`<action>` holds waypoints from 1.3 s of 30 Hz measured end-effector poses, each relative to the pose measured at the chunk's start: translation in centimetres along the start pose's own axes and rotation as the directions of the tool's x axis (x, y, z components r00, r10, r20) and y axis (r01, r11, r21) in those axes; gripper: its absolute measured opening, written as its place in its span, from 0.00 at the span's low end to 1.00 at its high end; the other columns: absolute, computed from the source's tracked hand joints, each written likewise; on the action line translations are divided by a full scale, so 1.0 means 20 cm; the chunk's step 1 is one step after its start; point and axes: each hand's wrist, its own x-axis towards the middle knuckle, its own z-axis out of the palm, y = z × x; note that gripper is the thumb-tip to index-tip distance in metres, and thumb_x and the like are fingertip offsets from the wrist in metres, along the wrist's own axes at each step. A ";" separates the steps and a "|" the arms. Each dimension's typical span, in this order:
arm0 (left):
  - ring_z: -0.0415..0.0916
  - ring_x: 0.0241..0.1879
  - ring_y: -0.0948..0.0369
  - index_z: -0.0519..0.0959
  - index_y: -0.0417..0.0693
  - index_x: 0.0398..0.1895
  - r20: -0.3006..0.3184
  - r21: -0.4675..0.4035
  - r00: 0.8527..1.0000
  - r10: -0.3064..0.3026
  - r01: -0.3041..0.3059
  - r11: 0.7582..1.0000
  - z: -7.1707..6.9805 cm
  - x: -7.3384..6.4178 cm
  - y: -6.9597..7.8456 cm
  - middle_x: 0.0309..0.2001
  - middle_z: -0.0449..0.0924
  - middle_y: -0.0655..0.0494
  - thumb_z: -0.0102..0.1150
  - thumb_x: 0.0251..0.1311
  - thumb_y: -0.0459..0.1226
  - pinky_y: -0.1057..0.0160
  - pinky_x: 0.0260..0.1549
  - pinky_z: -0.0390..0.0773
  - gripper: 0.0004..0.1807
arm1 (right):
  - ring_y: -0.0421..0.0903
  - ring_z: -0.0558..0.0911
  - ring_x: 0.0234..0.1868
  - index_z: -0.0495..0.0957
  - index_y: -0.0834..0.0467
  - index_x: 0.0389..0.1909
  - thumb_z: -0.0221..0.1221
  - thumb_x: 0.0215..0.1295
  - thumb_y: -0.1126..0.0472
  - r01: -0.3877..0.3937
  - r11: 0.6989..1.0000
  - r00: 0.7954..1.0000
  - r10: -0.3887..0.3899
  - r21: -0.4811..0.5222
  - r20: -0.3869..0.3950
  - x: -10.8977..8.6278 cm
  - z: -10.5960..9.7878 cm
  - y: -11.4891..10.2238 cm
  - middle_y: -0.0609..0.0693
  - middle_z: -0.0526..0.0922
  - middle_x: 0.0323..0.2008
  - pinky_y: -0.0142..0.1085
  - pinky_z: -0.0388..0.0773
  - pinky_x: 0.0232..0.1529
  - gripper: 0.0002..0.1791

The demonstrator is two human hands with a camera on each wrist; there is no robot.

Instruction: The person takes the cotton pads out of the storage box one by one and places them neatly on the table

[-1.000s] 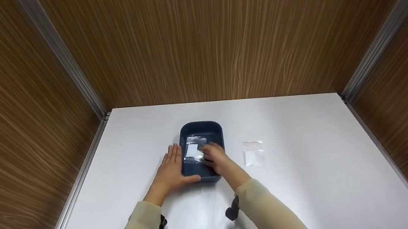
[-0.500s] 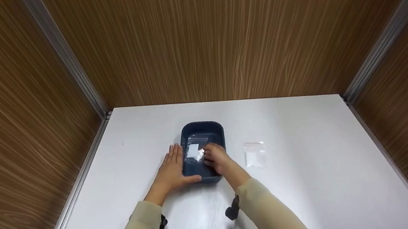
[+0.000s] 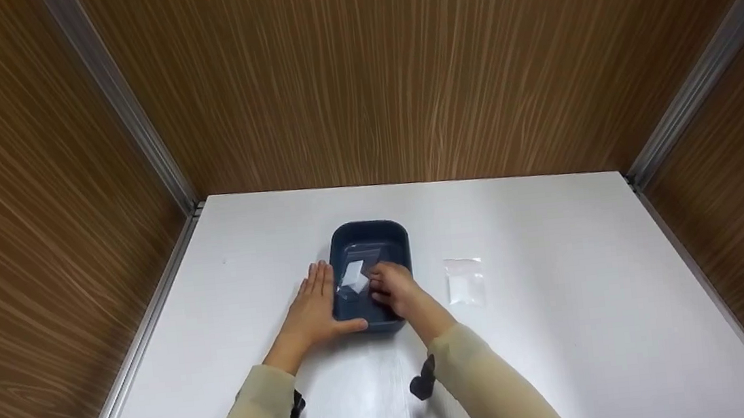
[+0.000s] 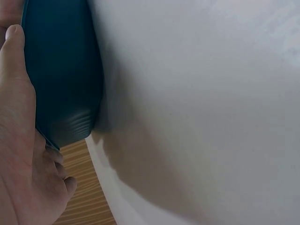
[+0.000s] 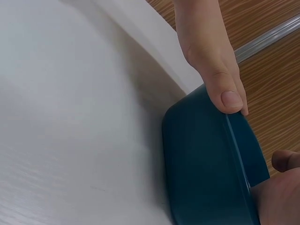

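A dark blue rectangular box [image 3: 383, 327] stands on the white table. Inside it is a clear plastic zip bag [image 3: 353, 276] holding a white rectangular piece. My left hand [image 3: 312, 314] rests along the box's left side with straight fingers, its thumb on the near rim; in the right wrist view that thumb lies at the corner of the box. My right hand [image 3: 393, 289] reaches into the box with curled fingers and pinches the right edge of the bag. The right fingertips are partly hidden, and neither wrist view shows the bag.
A second clear zip bag [image 3: 465, 282] with white contents lies flat on the white table [image 3: 558, 300], right of the box. Wood-grain panels [image 3: 359, 73] rise behind and at both sides, with metal rails along the corners.
The bag in the box has tilted and bent under my right fingers; its white piece looks slanted now. My left hand and the box have stayed in place.
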 end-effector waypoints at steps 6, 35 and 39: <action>0.31 0.80 0.47 0.40 0.35 0.79 0.008 -0.023 1.000 -0.020 0.020 1.000 0.00 -0.01 0.01 0.80 0.36 0.38 0.58 0.38 0.80 0.49 0.76 0.42 0.78 | 0.44 0.77 0.39 0.66 0.62 0.70 0.52 0.64 0.64 0.036 0.997 0.999 -0.035 -0.066 0.003 -0.01 0.01 0.01 0.54 0.78 0.43 0.39 0.79 0.46 0.31; 0.30 0.80 0.47 0.38 0.36 0.79 0.028 0.006 0.999 -0.030 0.029 1.000 0.00 0.00 0.01 0.80 0.34 0.40 0.54 0.38 0.81 0.49 0.76 0.42 0.79 | 0.44 0.82 0.29 0.77 0.70 0.50 0.59 0.60 0.75 0.211 0.969 0.973 -0.221 -0.126 -0.071 0.02 0.05 0.08 0.54 0.82 0.32 0.40 0.86 0.38 0.15; 0.30 0.80 0.47 0.39 0.35 0.79 0.021 0.008 0.999 -0.025 0.025 1.000 0.00 0.00 0.00 0.80 0.35 0.39 0.56 0.38 0.81 0.48 0.76 0.43 0.78 | 0.45 0.82 0.30 0.76 0.69 0.55 0.56 0.59 0.77 0.203 0.973 0.976 -0.210 -0.109 -0.053 0.03 0.06 0.08 0.56 0.81 0.35 0.38 0.86 0.38 0.21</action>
